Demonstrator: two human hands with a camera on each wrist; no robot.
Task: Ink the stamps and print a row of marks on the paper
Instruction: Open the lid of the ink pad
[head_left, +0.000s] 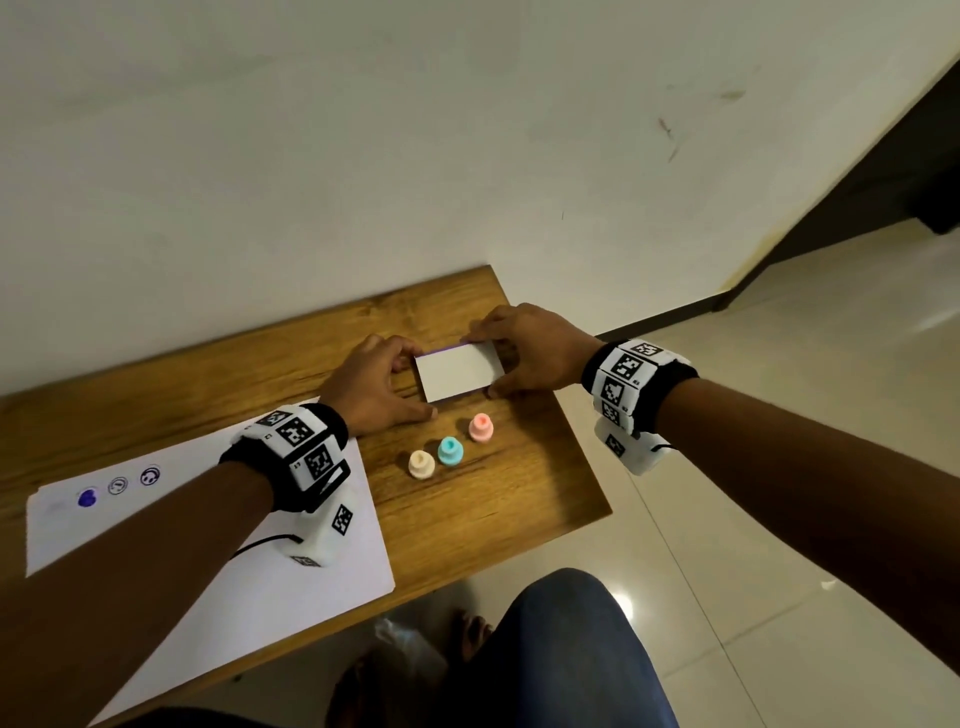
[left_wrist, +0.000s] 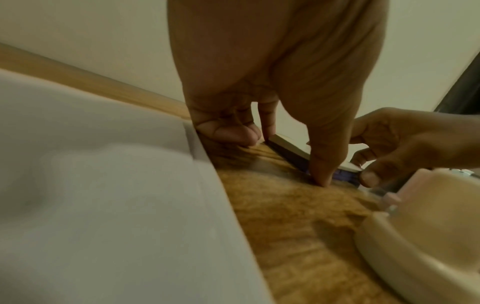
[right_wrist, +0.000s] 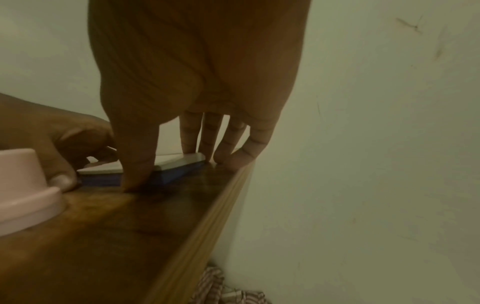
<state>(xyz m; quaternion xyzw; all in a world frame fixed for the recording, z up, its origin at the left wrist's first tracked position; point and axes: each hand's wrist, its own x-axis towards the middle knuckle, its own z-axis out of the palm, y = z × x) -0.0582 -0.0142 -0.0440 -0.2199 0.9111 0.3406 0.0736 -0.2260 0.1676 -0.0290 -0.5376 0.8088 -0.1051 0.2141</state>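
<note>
A flat ink pad (head_left: 457, 371) with a white lid and blue base lies on the wooden table (head_left: 493, 493) near the wall. My left hand (head_left: 415, 382) pinches its left end between thumb and fingers. At its right end my right hand (head_left: 498, 364) grips it the same way. The left wrist view shows the ink pad (left_wrist: 288, 147) lid sitting on the base. Three small stamps stand upright in front: cream (head_left: 421, 464), teal (head_left: 450, 450), pink (head_left: 481, 427). White paper (head_left: 311, 597) lies at the left with three marks, a blue blot (head_left: 87, 497) and two rings (head_left: 118, 485) (head_left: 150, 475).
The table's right edge (right_wrist: 207, 216) runs just beside my right fingers, with tiled floor (head_left: 779, 467) below. A white wall backs the table. A knee in blue jeans (head_left: 571, 649) is at the front edge. Striped cloth (right_wrist: 221, 288) lies on the floor.
</note>
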